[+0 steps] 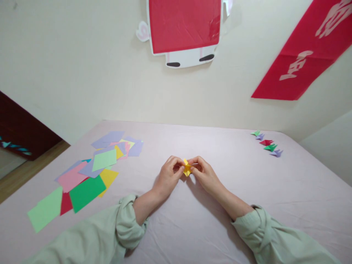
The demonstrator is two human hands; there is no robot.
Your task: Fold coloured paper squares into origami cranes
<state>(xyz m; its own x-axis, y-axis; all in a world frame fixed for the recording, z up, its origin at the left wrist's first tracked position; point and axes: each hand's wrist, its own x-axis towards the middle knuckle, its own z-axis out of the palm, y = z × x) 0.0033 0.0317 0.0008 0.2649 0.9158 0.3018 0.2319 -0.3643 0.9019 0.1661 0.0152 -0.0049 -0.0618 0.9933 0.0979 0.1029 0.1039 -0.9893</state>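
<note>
A small folded piece of yellow paper is held between my two hands, over the middle of the table. My left hand pinches its left side between thumb and fingers. On the opposite side, my right hand grips it in the same way. The paper has a narrow point at the top and a split lower part with a dark line down its middle. Fingertips cover both of its side edges.
Loose coloured paper sheets lie overlapping on the left of the table. Several small folded paper figures stand in a slanting row at the far right. Behind the table rises a wall with red decorations.
</note>
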